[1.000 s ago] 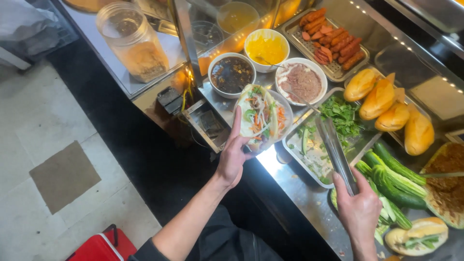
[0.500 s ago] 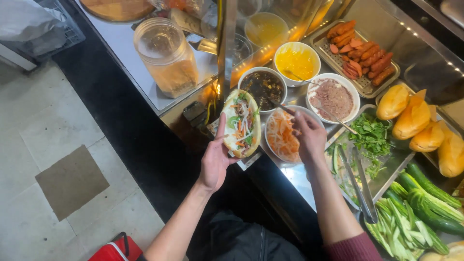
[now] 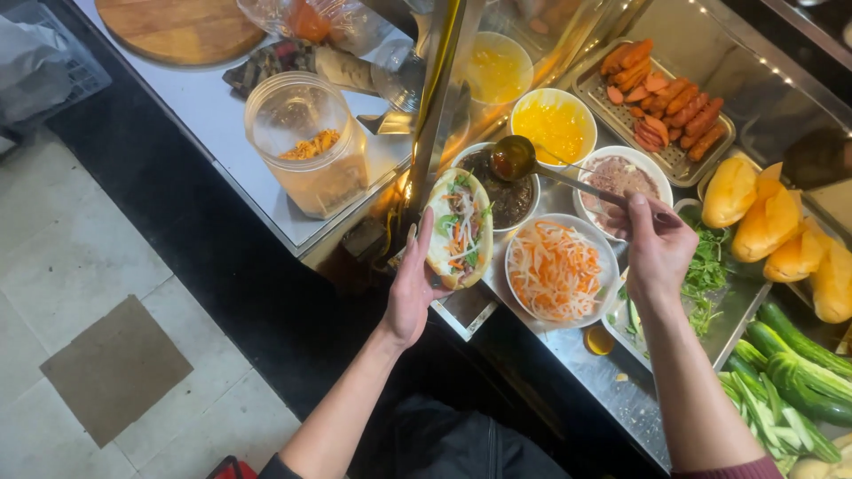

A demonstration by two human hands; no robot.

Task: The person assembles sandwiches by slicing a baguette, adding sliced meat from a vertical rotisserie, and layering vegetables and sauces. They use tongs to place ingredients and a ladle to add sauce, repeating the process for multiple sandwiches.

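Head view, 1 view only.

Left hand point(image 3: 415, 288): palm up, fingers curled round a filled baguette sandwich point(image 3: 459, 228), held upright-tilted above the edge of the steel worktop point(image 3: 213, 111). The sandwich is split open along its top; shredded carrot, pale strips and green herbs show in the cut.

Right hand point(image 3: 655, 248): closed on the end of a long metal ladle point(image 3: 515, 160), thumb on top of the handle. The ladle bowl carries dark brown sauce and sits over the bowl of dark sauce point(image 3: 508, 195), just beside the top end of the sandwich.

Bowls, near to far from the person:
- 1 white bowl of pickled carrot and white radish shreds point(image 3: 557, 269), between the 2 hands.
- 1 white bowl of pinkish-brown paste point(image 3: 619, 177), partly behind the right hand.
- 1 bowl of yellow sauce point(image 3: 553, 126).
- 1 further bowl of yellow sauce point(image 3: 495, 69), seen through glass.

Trays and produce at right:
- Perforated metal tray of orange-red sausages point(image 3: 666, 98).
- Several golden bread rolls point(image 3: 777, 231).
- Leafy green herbs point(image 3: 706, 270) in a tray beside the right wrist.
- Cucumbers point(image 3: 799, 355) and cut green stalks at the lower right.

Items at left:
- Clear plastic jar point(image 3: 306, 146) with a little orange-yellow content, standing on the worktop.
- Round wooden board point(image 3: 177, 27) at the top edge.

Below: grey tiled floor point(image 3: 106, 302).
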